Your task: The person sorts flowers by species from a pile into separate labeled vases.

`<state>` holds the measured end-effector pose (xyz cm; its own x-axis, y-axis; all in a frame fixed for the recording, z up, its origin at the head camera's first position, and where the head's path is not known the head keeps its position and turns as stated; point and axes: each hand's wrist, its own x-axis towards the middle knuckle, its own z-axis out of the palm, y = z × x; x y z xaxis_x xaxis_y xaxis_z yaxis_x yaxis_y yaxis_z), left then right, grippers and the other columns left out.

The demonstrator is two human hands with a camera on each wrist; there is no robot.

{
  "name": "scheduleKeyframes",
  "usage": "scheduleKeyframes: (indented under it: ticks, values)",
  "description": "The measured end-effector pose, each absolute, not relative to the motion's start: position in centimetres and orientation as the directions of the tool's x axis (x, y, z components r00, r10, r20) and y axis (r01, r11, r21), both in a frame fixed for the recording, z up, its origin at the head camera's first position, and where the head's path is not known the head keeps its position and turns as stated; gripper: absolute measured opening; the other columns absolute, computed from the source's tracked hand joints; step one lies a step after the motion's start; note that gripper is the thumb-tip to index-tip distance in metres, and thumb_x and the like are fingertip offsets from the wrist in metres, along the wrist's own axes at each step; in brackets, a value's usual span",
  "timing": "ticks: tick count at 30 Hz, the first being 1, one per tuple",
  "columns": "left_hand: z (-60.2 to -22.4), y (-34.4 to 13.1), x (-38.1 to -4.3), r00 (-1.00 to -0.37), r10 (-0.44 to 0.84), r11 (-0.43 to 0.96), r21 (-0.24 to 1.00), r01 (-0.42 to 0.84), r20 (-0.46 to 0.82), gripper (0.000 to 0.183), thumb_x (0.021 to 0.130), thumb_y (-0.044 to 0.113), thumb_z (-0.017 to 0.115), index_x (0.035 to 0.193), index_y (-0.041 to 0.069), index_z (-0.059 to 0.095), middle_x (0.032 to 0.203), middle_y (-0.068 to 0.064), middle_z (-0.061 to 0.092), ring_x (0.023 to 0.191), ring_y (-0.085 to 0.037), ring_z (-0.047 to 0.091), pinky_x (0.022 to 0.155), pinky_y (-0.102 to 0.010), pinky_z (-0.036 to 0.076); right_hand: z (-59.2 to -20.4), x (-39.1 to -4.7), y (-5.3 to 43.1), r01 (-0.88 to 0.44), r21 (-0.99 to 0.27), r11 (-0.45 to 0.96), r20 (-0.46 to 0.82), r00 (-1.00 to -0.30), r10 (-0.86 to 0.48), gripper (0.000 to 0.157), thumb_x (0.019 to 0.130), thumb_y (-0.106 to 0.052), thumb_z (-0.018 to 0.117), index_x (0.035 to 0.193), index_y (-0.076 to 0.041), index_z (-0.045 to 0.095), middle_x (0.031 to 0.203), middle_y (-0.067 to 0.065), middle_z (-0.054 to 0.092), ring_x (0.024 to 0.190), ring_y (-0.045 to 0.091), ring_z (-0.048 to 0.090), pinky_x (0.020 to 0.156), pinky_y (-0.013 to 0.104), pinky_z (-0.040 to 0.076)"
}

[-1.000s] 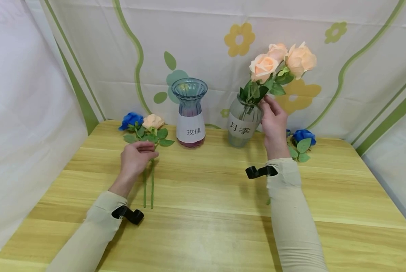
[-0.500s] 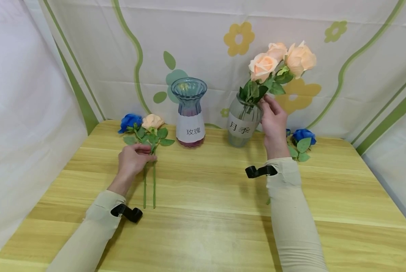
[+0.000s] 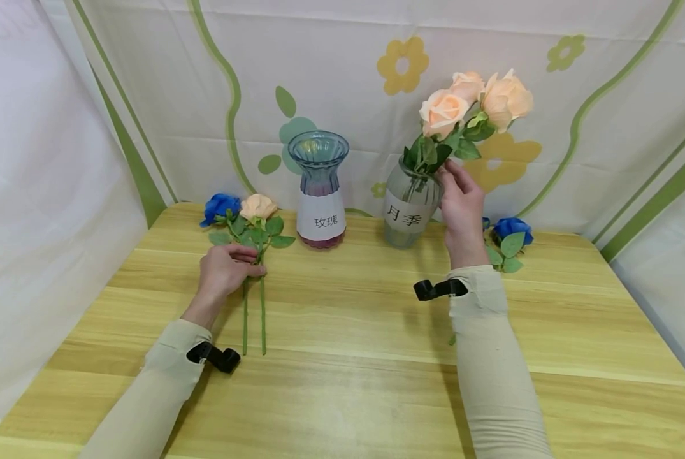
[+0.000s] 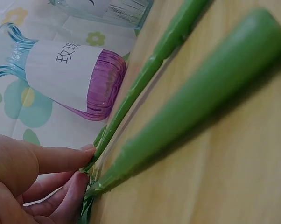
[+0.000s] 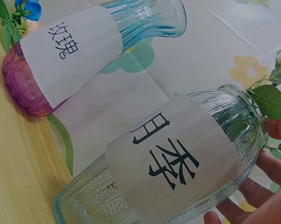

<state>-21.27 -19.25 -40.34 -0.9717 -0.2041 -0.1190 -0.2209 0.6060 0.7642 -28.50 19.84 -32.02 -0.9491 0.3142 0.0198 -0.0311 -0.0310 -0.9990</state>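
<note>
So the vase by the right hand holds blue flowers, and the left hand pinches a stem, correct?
Not quite: the head view shows peach flowers in the vase by the right hand, not blue. The left hand does pinch a stem.

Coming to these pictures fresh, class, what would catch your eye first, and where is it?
Probably the three large peach roses, in the ribbed clear-glass vase right of centre, which the right hand holds near its neck. Just left of it stands the flared blue-and-purple glass vase. Farther left, the left hand pinches a thin green stem near a vivid blue rose.
</note>
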Motion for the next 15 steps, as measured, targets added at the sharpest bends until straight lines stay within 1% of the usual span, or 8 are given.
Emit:
scheduleKeyframes:
  ticks: [3,7,11,15]
  values:
    - [-40.29,-19.18,-21.35,-0.976,-0.186,0.629,0.749,-0.208,-0.114,0.038,0.079,0.024,0.084,0.114,0.012,0.073,0.111,-0.011,0.073,0.101,-0.029,0.066,0.088,-0.044,0.053,-31.98,-28.54,19.87,-0.030,-0.999,-0.042,0.016,-0.950,0.313,0.039,0.100,-0.038,0.056,0.139,-0.036,0.056,0.141,-0.004,0.056,0.132,0.012,0.043,0.095,0.033,0.036]
    - [-40.13,-19.15,-21.37,-0.978,-0.163,0.644,0.736,-0.207,-0.133,0.039,0.079,0.024,0.083,0.115,0.012,0.072,0.112,-0.010,0.072,0.103,-0.028,0.065,0.087,-0.042,0.053,-31.99,-28.63,19.91,-0.033,-0.998,-0.047,0.017,-0.950,0.312,0.039,0.100,-0.037,0.056,0.138,-0.035,0.056,0.141,-0.004,0.056,0.131,0.012,0.043,0.093,0.032,0.035]
    - [-40.15,-19.20,-21.41,-0.975,-0.165,0.638,0.738,-0.222,-0.151,0.038,0.080,0.023,0.083,0.115,0.012,0.071,0.110,-0.010,0.071,0.102,-0.027,0.063,0.086,-0.040,0.053,-32.03,-28.64,19.92,-0.033,-0.999,-0.040,0.019,-0.949,0.313,0.039,0.100,-0.038,0.056,0.138,-0.035,0.056,0.140,-0.004,0.056,0.129,0.011,0.044,0.091,0.032,0.035]
    - [-40.22,-19.07,-21.47,-0.975,-0.174,0.625,0.750,-0.217,-0.137,0.037,0.081,0.020,0.082,0.115,0.011,0.071,0.108,-0.011,0.071,0.100,-0.027,0.062,0.083,-0.038,0.053,-32.01,-28.62,19.86,-0.030,-0.999,-0.032,0.018,-0.949,0.316,0.038,0.100,-0.038,0.056,0.138,-0.036,0.057,0.140,-0.004,0.057,0.129,0.011,0.044,0.092,0.032,0.036]
